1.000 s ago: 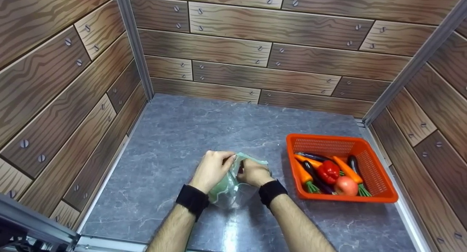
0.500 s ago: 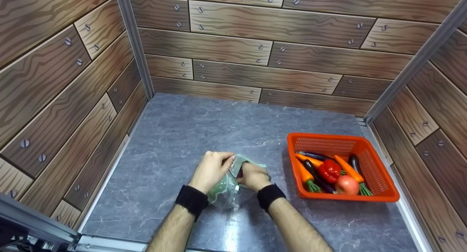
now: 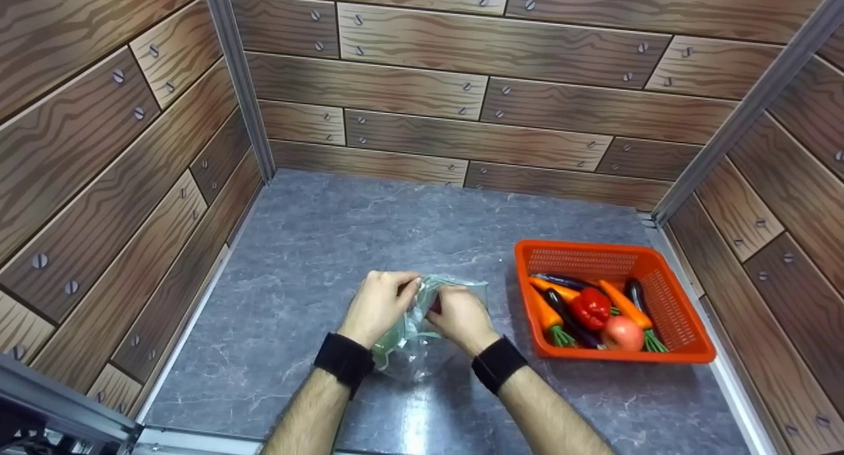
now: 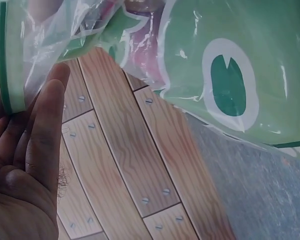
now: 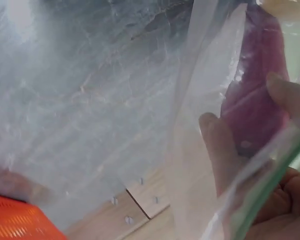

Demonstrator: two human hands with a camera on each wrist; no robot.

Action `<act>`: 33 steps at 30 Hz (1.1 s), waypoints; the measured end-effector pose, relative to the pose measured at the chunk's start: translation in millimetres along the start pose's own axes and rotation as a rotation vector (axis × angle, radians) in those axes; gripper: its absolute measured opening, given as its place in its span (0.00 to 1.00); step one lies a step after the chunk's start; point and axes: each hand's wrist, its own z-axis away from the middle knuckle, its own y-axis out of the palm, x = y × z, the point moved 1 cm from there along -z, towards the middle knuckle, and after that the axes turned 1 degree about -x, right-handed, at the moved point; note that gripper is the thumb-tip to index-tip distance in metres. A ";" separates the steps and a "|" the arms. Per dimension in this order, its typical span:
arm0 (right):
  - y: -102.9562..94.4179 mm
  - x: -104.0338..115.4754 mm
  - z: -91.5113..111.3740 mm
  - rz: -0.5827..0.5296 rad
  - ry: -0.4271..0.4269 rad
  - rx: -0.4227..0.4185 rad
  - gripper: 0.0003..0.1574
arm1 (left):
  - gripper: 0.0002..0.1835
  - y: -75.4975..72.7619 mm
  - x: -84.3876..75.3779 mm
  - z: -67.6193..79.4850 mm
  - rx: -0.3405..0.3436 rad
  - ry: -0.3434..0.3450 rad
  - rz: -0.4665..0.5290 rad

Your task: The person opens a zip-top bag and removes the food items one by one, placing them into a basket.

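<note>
A clear plastic bag (image 3: 412,320) with a green rim and green print is between the two hands, low over the tabletop. At its mouth, my left hand (image 3: 376,303) pinches the left side of the rim. My right hand (image 3: 461,320) reaches inside the bag. There its thumb and fingers grip a purple, tapering vegetable (image 5: 255,100), seen through the film in the right wrist view. The left wrist view shows the bag's green printed face (image 4: 280,65), with pinkish contents (image 4: 145,52) showing through a clear part. Film and hands hide much of the inside.
To the right stands an orange basket (image 3: 626,357) holding carrots (image 3: 623,304), dark eggplants (image 3: 572,282), a red bell pepper (image 3: 591,308) and a round pinkish-red fruit (image 3: 622,333). Wood-patterned walls (image 3: 409,79) enclose the grey marbled tabletop (image 3: 316,224) at the back and sides.
The bag's mouth looks narrower and more crumpled, its rim stretched out past my right hand. My right wrist has shifted slightly right; my left hand keeps its hold on the rim.
</note>
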 end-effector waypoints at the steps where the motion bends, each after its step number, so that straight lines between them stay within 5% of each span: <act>1: -2.1 0.6 1.3 0.016 -0.009 -0.017 0.18 | 0.12 -0.3 0.1 0.1 -0.001 -0.003 0.001; 7: -15.7 5.0 8.2 0.097 -0.038 -0.077 0.17 | 0.12 -0.9 2.9 -0.6 -0.025 -0.027 -0.005; 22: -50.6 3.2 21.6 0.100 -0.129 -0.171 0.22 | 0.12 0.4 5.6 -2.2 -0.075 -0.046 -0.041; 33: -73.2 -9.8 27.6 0.060 -0.297 -0.188 0.35 | 0.11 -2.2 8.7 -1.6 -0.109 -0.065 -0.035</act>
